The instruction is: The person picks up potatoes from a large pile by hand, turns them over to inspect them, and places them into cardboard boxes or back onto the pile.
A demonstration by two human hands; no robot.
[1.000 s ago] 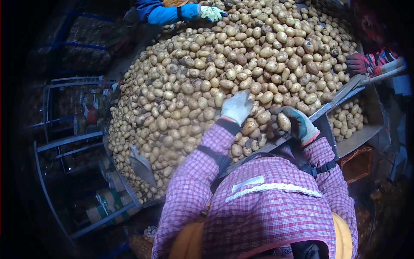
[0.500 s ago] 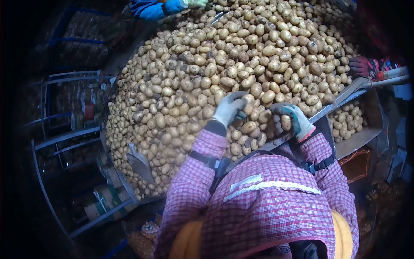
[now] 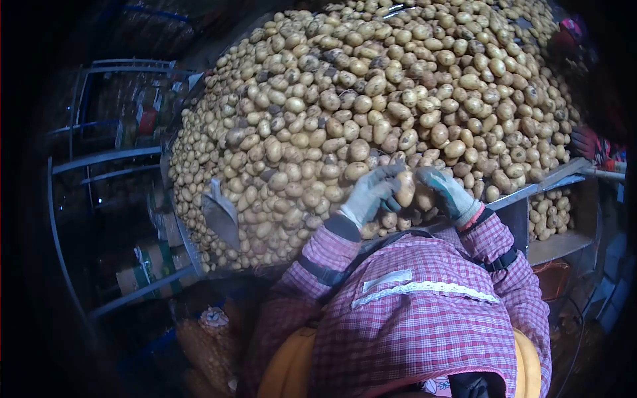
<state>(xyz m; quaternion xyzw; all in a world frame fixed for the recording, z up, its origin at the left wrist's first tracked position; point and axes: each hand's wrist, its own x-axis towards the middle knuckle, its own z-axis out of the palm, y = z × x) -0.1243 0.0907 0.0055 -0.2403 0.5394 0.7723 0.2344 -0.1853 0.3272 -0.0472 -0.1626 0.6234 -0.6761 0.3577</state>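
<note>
Both gloved hands meet at the near edge of the potato heap (image 3: 371, 106). The left hand (image 3: 371, 196) closes around one potato (image 3: 405, 188), while the right hand (image 3: 446, 192) curls its fingers against it, probably to steady it for checking.

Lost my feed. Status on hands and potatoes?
Left hand and right hand, both gloved, closed on one potato. Potato pile heaped behind. Nothing blocking.
</note>
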